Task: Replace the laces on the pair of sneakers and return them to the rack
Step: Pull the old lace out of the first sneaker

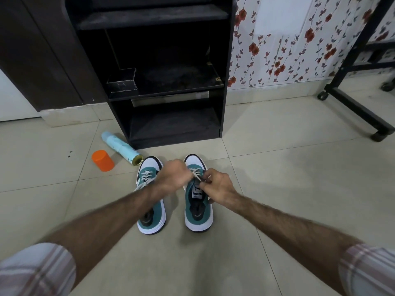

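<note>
Both hands work over the right sneaker [198, 201]: left hand [174, 175] clenched and right hand [218, 185] pinching the lace [197, 177], a thin, limp, slippery cord best gripped near its tip; the left sneaker [150, 210] stands just beside, both near the rack [175, 124]

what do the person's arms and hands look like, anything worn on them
Both hands, left hand and right hand, are bare: no gloves, rings or watch visible. The forearms are bare and hairy. Short plaid sleeves in pale white, grey and pinkish-red stripes cover the upper arms.
</note>
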